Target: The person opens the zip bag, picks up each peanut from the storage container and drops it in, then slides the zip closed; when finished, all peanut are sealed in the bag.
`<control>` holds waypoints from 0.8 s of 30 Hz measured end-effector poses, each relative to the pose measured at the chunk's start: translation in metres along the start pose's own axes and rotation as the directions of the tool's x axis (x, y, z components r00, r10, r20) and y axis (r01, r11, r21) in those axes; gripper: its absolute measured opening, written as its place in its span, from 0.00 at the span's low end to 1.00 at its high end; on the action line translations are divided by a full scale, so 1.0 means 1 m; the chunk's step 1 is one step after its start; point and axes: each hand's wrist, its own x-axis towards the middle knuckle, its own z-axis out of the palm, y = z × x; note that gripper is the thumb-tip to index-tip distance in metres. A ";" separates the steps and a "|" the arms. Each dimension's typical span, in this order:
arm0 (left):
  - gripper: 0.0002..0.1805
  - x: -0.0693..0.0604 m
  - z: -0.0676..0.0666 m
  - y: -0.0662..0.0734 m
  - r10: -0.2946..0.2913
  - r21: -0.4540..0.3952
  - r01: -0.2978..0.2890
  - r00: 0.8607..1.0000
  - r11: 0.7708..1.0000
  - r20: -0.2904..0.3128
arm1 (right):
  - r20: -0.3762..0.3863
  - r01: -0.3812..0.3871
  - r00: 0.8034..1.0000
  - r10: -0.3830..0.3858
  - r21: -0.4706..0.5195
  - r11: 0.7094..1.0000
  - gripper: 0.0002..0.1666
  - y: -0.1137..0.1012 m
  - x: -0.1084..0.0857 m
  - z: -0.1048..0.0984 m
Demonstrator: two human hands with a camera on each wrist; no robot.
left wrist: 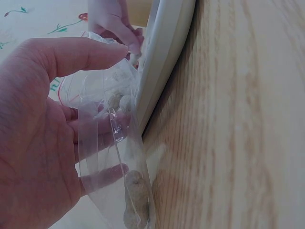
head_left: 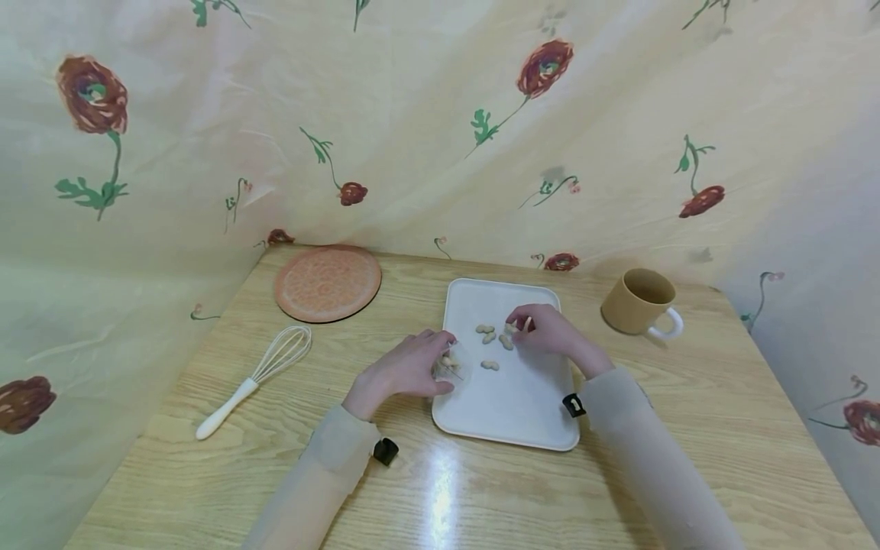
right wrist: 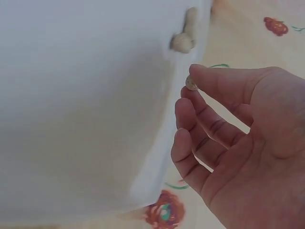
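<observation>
My left hand (head_left: 406, 365) holds a clear zip bag (left wrist: 97, 143) by the left edge of the white tray (head_left: 505, 409), its thumb on one side and fingers behind the plastic. Inside the bag are a few peanuts, one peanut (left wrist: 137, 200) low down. Over the tray, my right hand (head_left: 546, 330) pinches a peanut (right wrist: 191, 83) between thumb and forefinger. Several unshelled peanuts lie on the tray close to that hand, among them a single peanut (head_left: 490, 365) nearer the bag.
A white-handled whisk (head_left: 254, 382) lies on the wooden table (head_left: 722, 428) at left, with a round orange patterned mat (head_left: 328, 283) behind it. At the back right stands a tan mug (head_left: 635, 302) with a white handle. Flowered cloth (head_left: 412, 114) hangs behind the table.
</observation>
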 end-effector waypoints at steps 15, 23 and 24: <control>0.39 0.000 -0.001 0.000 -0.002 0.000 0.002 1.000 1.000 -0.001 | -0.040 0.204 0.978 -0.204 0.019 0.979 0.14 -0.056 -0.021 0.005; 0.38 0.000 0.000 0.000 0.008 -0.001 -0.008 1.000 1.000 -0.008 | -0.049 0.306 0.951 -0.304 0.040 0.951 0.13 -0.078 -0.031 0.027; 0.39 0.000 -0.001 0.000 0.010 0.000 -0.010 1.000 1.000 -0.008 | -0.050 0.310 0.950 -0.308 0.046 0.949 0.13 -0.080 -0.031 0.029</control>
